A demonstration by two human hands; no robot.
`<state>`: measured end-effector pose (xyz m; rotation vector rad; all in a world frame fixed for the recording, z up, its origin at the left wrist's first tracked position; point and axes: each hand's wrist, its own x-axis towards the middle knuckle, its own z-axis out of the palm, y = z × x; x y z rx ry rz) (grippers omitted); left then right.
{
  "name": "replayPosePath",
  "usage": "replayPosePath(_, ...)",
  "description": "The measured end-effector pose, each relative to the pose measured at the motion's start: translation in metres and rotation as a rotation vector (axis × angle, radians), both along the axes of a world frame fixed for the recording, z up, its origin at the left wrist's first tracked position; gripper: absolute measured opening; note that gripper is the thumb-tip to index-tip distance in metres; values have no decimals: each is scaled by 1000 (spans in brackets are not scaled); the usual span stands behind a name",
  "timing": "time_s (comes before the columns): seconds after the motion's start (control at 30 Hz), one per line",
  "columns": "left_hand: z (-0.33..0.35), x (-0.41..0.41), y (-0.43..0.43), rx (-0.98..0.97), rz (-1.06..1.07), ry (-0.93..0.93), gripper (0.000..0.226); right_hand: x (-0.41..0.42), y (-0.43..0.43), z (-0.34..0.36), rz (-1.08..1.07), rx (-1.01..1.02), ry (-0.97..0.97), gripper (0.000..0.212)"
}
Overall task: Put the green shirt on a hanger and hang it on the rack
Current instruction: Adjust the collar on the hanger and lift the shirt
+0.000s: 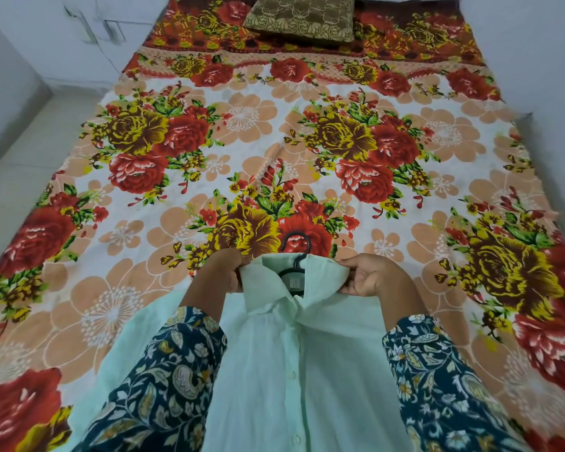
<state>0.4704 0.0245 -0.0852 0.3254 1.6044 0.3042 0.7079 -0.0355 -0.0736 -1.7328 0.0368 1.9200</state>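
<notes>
**Q:** Where's the task item?
**A:** The pale mint-green button-front shirt of thin woven fabric (307, 353) lies flat, front up, on the bed. It's on the red, yellow and peach floral bedsheet (274, 132), at the near edge, roughly centre.

**Q:** Axis and heading?
**A:** The long axis runs near to far along the bed. The collar is at the far end, pointing toward the olive-gold embroidered cushion (299, 19) at the head. The hem end runs out of frame at the bottom, and the button placket goes straight down the middle.

**Q:** Hanger?
**A:** The black plastic hanger (294, 270) sits inside the neck opening. Its hook sticks out past the collar, aimed away from the person, with the open side to the left. The hanger's arms are hidden under the fabric.

**Q:** Hands?
**A:** Apart, one at each collar end. The left hand (224, 270) grips the left side of the collar, fingers curled round the fabric. The right hand (369, 277) pinches the right collar tip between thumb and fingers. Both arms are in dark blue floral-print sleeves (163, 370) and lie over the shirt.

**Q:** Anything else?
**A:** One side of the shirt spreads out to the left under the left arm. There are white walls around the bed.
</notes>
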Motion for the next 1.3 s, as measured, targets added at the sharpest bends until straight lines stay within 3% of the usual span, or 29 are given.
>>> replayPosePath(0.13,0,1,-11,-13,237,-166,19,2,-6,-6,-203,2,82,35)
replayPosePath(0.23,-2,2,-25,10,298,-287,21,-3,-15,-8,-256,11,94,39)
replayPosePath(0.43,2,9,-43,42,-4,56,17,-25,-20,-1,169,-55,-230,12)
replayPosePath(0.5,9,11,-48,47,-25,101,9,-28,-23,-1,256,-71,-305,13)
replayPosePath(0.57,11,12,-51,38,-30,106,6,-27,-26,0,204,-56,-256,23)
replayPosePath(0.7,8,5,-55,32,212,-171,33,-18,-38,-6,-136,85,-45,51)
replayPosePath(0.83,-4,-3,-63,78,572,-532,25,-12,-57,-20,-302,168,121,48)
replayPosePath(0.93,-20,-7,-73,120,695,-673,22,-13,-63,-30,-411,172,180,26)
replayPosePath(0.97,-23,-9,-77,124,651,-680,22,-15,-65,-31,-442,184,202,34)
replayPosePath(1.03,-24,-11,-85,127,532,-659,24,-14,-70,-40,-453,201,232,84)
replayPosePath(1.07,-24,-12,-87,130,500,-647,24,-14,-72,-42,-434,204,239,88)
replayPosePath(1.17,-24,-11,-89,154,515,-644,23,-17,-72,-44,-428,152,162,30)
replayPosePath(1.23,-28,-9,-89,176,580,-631,23,-20,-71,-52,-460,137,150,18)
replayPosePath(1.3,-35,-6,-91,203,572,-603,22,-28,-72,-54,-489,181,168,21)
